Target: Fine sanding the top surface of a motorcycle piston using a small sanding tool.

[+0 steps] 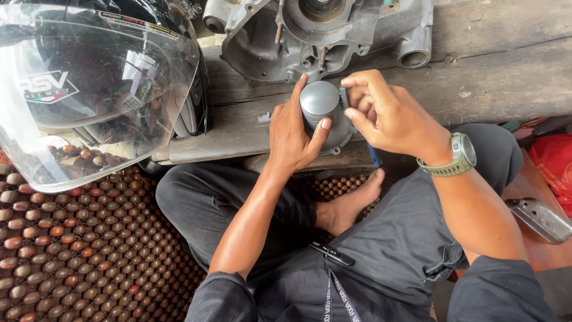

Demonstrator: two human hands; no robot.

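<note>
Blue-handled tool (374,156), perhaps a brush, mostly behind right hand (390,116).

Soft daylight, sharp focus, glare on the helmet visor (89,89).

Seated cross-legged on brown wooden-bead mat (77,244). Left hand (292,134) grips round grey metal cover (320,101) over weathered wooden plank bench (488,77); right hand (387,113) pinches blue-handled tool (373,155) against its edge. Grey cast engine casing (316,33) behind, black helmet with clear visor (89,83) to the left.
</note>
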